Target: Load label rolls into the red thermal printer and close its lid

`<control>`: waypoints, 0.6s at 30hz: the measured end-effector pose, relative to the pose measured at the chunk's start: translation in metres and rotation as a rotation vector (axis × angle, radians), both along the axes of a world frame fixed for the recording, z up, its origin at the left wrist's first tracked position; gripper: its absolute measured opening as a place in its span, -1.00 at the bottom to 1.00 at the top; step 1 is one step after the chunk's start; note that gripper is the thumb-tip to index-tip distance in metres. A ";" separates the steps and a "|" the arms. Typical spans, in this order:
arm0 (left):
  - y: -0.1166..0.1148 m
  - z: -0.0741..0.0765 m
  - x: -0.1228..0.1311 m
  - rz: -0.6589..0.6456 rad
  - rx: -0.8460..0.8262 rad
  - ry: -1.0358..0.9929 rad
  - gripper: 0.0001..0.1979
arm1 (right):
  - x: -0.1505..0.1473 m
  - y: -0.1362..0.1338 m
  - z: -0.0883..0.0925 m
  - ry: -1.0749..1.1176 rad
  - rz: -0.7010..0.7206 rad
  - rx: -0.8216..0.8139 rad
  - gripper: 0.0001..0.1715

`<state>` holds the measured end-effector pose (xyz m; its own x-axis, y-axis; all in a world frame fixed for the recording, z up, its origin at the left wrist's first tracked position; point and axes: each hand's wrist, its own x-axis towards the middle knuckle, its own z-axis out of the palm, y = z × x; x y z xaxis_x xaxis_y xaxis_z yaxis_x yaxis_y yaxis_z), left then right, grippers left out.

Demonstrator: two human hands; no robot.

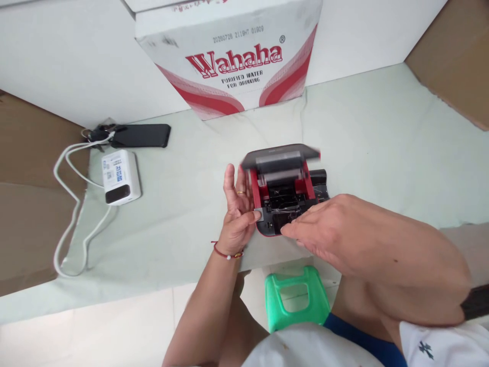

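Observation:
A small red-and-black device (275, 220) with its dark lid (280, 154) raised is between my hands near the table's front edge. Clear, shiny film or rollers show under the lid, slightly blurred. My left hand (240, 216) grips the device's left side, thumb on its front corner and fingers up along the side. My right hand (324, 224) is closed over its front right part, fingertips on the black front panel; some of those fingers are hidden. A dark, shiny piece (319, 183) sticks out behind the device's right side, and I cannot tell whether it is attached.
A Wahaha water carton (237, 66) stands at the back of the cloth-covered table (183, 204). Leftward lie a black phone (142, 135), a white power bank (120, 176) and a looped white cable (57, 224). Cardboard (454, 61) borders the right. Below is a green stool (296, 316).

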<state>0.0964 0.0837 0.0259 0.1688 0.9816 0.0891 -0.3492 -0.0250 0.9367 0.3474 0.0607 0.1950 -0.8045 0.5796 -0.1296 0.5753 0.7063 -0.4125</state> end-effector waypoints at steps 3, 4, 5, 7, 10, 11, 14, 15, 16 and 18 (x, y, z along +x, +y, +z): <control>-0.002 -0.002 0.002 -0.052 -0.031 -0.052 0.11 | -0.008 0.013 0.003 -0.008 -0.053 -0.040 -0.70; -0.003 -0.002 0.003 -0.058 -0.040 -0.062 0.09 | -0.012 0.019 0.003 -0.013 -0.089 -0.060 -0.71; -0.004 -0.002 0.004 -0.062 -0.045 -0.073 0.05 | -0.017 0.026 0.001 -0.021 -0.146 -0.071 -0.70; -0.006 -0.002 0.006 -0.068 -0.054 -0.100 -0.04 | -0.026 0.038 -0.004 -0.044 -0.309 -0.038 -0.67; -0.009 0.000 0.010 -0.073 -0.066 -0.124 -0.12 | -0.039 0.052 -0.015 -0.097 -0.520 0.078 -0.64; -0.009 0.001 0.010 -0.072 -0.070 -0.126 -0.12 | -0.042 0.054 -0.019 -0.125 -0.548 0.085 -0.63; -0.009 0.004 0.012 -0.059 -0.076 -0.114 -0.11 | -0.047 0.057 -0.025 -0.232 -0.553 0.073 -0.61; -0.009 0.004 0.012 -0.055 -0.076 -0.106 -0.11 | -0.049 0.057 -0.026 -0.262 -0.545 0.087 -0.60; -0.009 0.005 0.012 -0.052 -0.075 -0.100 -0.11 | -0.050 0.057 -0.027 -0.283 -0.535 0.110 -0.59; -0.009 0.006 0.013 -0.052 -0.067 -0.102 -0.13 | -0.053 0.057 -0.027 -0.305 -0.516 0.143 -0.57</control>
<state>0.1093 0.0747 0.0319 0.2131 0.9761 0.0427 -0.4417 0.0572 0.8953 0.2945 0.1181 0.1679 -0.3543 0.9129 -0.2025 0.9349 0.3413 -0.0970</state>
